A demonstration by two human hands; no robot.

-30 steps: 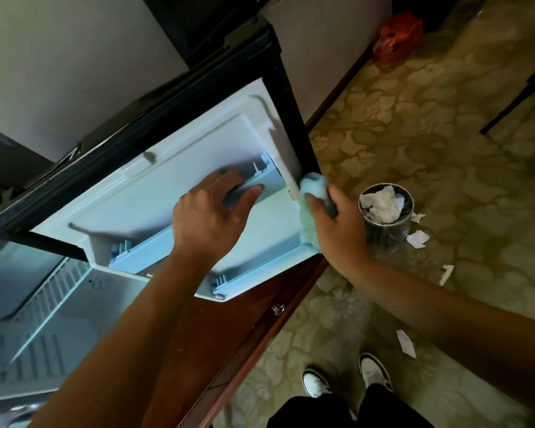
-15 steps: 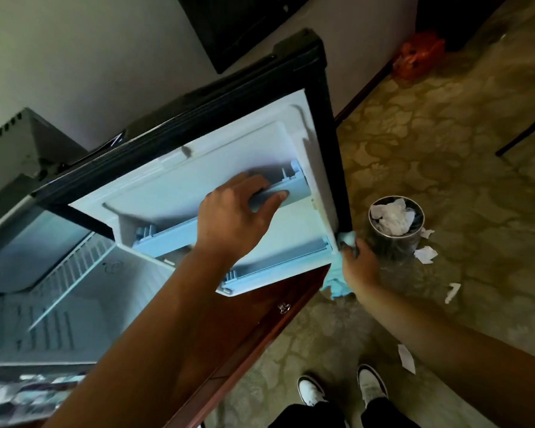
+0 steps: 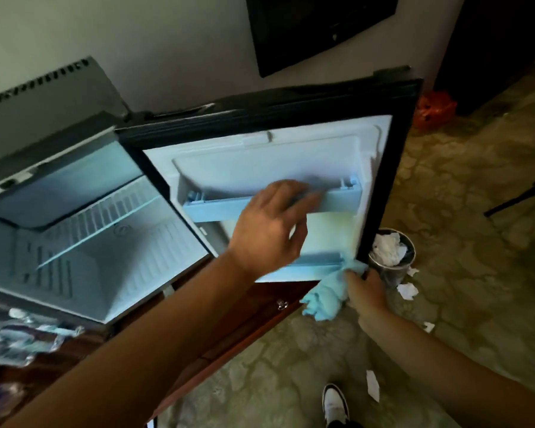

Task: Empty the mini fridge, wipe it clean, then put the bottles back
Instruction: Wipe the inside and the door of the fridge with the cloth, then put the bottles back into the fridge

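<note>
Presently the left hand [image 3: 269,230] curls its fingers over the upper door shelf [image 3: 213,208], while the right hand [image 3: 366,288] grasps a blue cloth [image 3: 325,296] bunched just left of its fingers at the fridge door [image 3: 383,193] corner.

No legible text anywhere.

Patterned floor [image 3: 445,304] and wooden cabinet [image 3: 229,341]

On the floor, a bin [image 3: 394,264] full of tissue stood at 3 o'clock of the fridge [image 3: 105,273], paper scraps [image 3: 407,290] scattered beside it; an orange bag [image 3: 434,109] lay at 1 o'clock. The fridge sat on the cabinet.
</note>
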